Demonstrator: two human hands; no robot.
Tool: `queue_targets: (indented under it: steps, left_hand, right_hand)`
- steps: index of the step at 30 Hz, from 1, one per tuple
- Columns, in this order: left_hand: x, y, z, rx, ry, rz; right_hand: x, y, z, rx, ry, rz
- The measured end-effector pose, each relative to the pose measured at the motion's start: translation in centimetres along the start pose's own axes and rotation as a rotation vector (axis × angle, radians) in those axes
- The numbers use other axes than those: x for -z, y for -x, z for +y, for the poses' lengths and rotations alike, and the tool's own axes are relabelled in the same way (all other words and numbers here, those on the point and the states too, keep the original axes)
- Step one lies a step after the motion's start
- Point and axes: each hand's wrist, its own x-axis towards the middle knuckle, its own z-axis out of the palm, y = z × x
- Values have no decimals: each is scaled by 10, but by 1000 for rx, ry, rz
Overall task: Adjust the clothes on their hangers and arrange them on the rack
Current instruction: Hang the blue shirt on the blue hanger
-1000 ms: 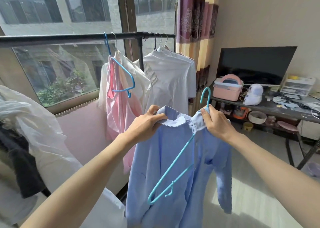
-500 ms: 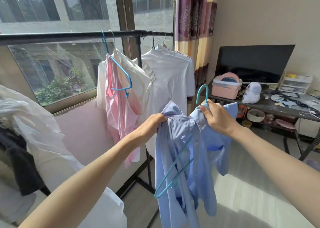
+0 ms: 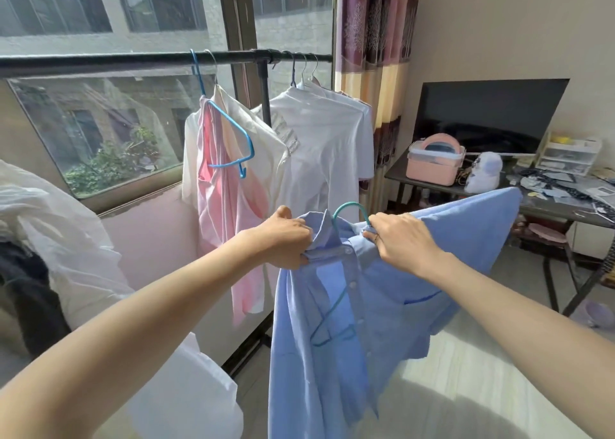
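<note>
Below the rack rail, the left hand (image 3: 288, 239) grips the collar of the blue shirt (image 3: 336, 332), fingers curled into the cloth. The right hand (image 3: 401, 240) pinches the opposite shoulder beside the teal hanger (image 3: 349, 209), whose hook rises between both hands. Behind, the rack (image 3: 133, 60) carries a pink shirt (image 3: 229, 185) and white shirts (image 3: 322, 149). A pink box (image 3: 434, 162) sits on the tabletop (image 3: 545, 205).
</note>
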Motion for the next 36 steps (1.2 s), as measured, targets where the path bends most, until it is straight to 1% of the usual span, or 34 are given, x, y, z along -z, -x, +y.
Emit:
queue_targets:
  steps: [2,4,6,8,10,11,13,17,20,21,23,25,27,29,30,31,33,35,36]
  left_hand:
    - [0,-1,-3,-6,-50,-51]
    - [3,-1,-4,13,-59,-109]
    - [5,3,-9,43,-24,-107]
    - [2,7,-14,58,-56,-67]
    - [-2,9,-14,50,-154,-27]
    - [-1,10,-12,49,-196,-42]
    - [2,10,-8,68,-211,-143]
    - [6,13,-6,115,-75,-309]
    - [6,18,-6,165,155,-460]
    - [7,20,-7,166,201,-464]
    - [0,23,-10,144,192,-356]
    - [-14,27,-8,154,118,-160]
    - [-33,33,-1,162,124,76]
    - [-56,37,8,161,164,325]
    - [-69,39,11,199,235,430]
    - [-79,41,16,268,341,497]
    - [-103,48,32,448,602,474]
    - [-124,54,52,614,796,425]
    - [-133,55,60,688,873,433]
  right_hand:
    - [-3,-2,-5,-3,38,76]
    - [-5,-6,-9,-7,44,101]
    - [-2,-9,-12,-33,32,163]
    - [1,-11,-13,-77,-19,202]
    - [-2,-12,-18,-78,-43,204]
    - [-5,-13,-22,-68,-55,199]
    - [-12,-13,-31,-65,-73,188]
    - [-17,-14,-38,-131,-81,264]
    - [-21,-10,-43,-133,-112,321]
    - [-23,-8,-44,-148,-130,324]
    - [-28,-6,-46,-257,-231,288]
    - [-32,-1,-47,-444,-463,151]
    - [-37,9,-44,-570,-669,71]
    - [-42,22,-44,-583,-762,7]
    - [-45,28,-45,-564,-790,-28]
    - [-50,33,-46,-552,-825,-55]
    - [-60,44,-48,-603,-885,-56]
    - [-64,52,-52,-706,-935,-19]
    - [-66,54,-52,-756,-951,2]
